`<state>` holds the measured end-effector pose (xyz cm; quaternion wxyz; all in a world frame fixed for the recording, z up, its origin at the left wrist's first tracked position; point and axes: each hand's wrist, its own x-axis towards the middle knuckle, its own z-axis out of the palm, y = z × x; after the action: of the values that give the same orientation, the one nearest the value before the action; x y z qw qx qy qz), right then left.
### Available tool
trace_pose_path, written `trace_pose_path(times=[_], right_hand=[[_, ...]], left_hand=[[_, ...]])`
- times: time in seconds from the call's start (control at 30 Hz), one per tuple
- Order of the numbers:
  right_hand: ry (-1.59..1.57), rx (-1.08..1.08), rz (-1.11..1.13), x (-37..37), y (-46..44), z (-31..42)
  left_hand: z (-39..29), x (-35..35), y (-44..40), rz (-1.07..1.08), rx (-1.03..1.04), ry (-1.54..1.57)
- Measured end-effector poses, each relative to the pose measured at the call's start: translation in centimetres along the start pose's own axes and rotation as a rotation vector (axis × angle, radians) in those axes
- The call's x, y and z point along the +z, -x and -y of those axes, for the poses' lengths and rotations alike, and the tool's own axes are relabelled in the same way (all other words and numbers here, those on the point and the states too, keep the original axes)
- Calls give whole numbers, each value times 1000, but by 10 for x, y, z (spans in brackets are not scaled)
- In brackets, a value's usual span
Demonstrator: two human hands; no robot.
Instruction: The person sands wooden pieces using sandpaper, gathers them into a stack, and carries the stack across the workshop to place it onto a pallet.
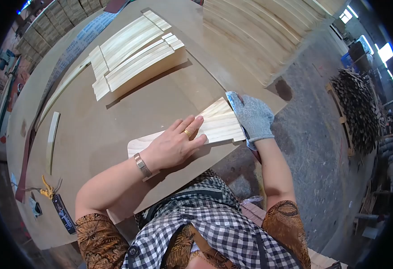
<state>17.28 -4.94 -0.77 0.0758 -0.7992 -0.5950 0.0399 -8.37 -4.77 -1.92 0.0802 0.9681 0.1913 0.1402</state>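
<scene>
Pale wooden boards (221, 128) lie near the brown counter's (89, 139) edge, where I have the bare left hand (172, 142) resting flat on them, fingers slightly apart. At their end I hold the gray-gloved right hand (253, 116), its fingers clamped on a blue-printed sanding strip (233, 104). Stacked boards (140, 67) sit farther across.

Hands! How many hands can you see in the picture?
2. The left hand, bare, rests on the wooden pieces; the right hand, in a grey glove, holds a bluish strip at their end. No other hands show.
</scene>
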Motion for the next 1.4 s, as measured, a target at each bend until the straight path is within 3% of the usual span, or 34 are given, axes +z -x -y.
trace_pose_path(times=[0.1, 0.17, 0.23, 0.33, 0.43, 0.53, 0.57, 0.63, 0.77, 0.93, 1.03, 1.23, 1.33, 1.4], right_hand=[[-11, 16, -104, 1, 31, -6], [5, -114, -49, 1, 86, -23], [34, 46, 127, -12, 131, -24], [-37, 3, 56, 4, 179, -49], [-212, 399, 50, -11, 183, -51], [-213, 369, -47, -6, 177, -66], [-198, 371, -50, -9, 169, -65], [-233, 286, -145, -5, 155, -65], [-285, 154, -202, 1, 123, -58], [-154, -24, -227, -4, 80, -36], [-44, -37, -88, -4, 52, -15], [31, -183, -97, 12, -37, 6], [64, -136, -92, 15, -24, 4], [48, -377, -240, 12, 24, -15]], left_hand=[[-2, 2, 1, 3, -17, -3], [-1, -1, 1, 7, -33, -21], [-3, -1, -1, 25, -42, -25], [-2, 1, -1, -53, -28, 5], [-4, -13, -7, -33, 45, -77], [-5, -50, -17, 207, -308, 292], [-1, -50, -18, 146, -276, 326], [10, -37, -15, 27, -224, 395], [15, -12, -20, 74, -369, 226], [-5, -7, -18, 15, -285, 118], [-5, -6, -18, 39, -251, 95], [-5, -10, -21, 111, -240, 89], [-6, -4, -17, 62, -243, 61], [-5, -1, -16, 41, -255, 35]])
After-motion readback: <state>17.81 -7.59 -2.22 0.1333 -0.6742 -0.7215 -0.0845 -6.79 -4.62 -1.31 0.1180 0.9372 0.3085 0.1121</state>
